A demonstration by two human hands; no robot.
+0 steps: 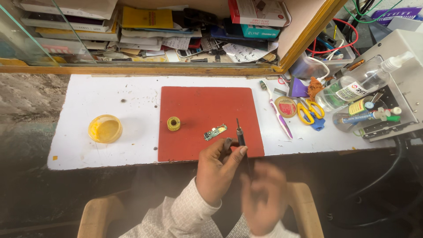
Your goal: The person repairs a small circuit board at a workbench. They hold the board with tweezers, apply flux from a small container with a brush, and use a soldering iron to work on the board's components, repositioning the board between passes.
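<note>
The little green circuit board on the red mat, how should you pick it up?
Pinch the small green circuit board by its two long edges, coming straight down from above. It lies flat and slanted on the red mat, thin and narrow, with bare mat all around, so fingertips probably fit at its sides.

Mat (pixel 198 105) mostly open ahead of my hands; only solder spool (pixel 173 123) and small circuit board (pixel 215 132) on it. Right of mat crowded: toothbrush (pixel 278 115), tape roll (pixel 286 106), scissors (pixel 309 111), bottles. Left, yellow dish (pixel 105 128) only.
</note>
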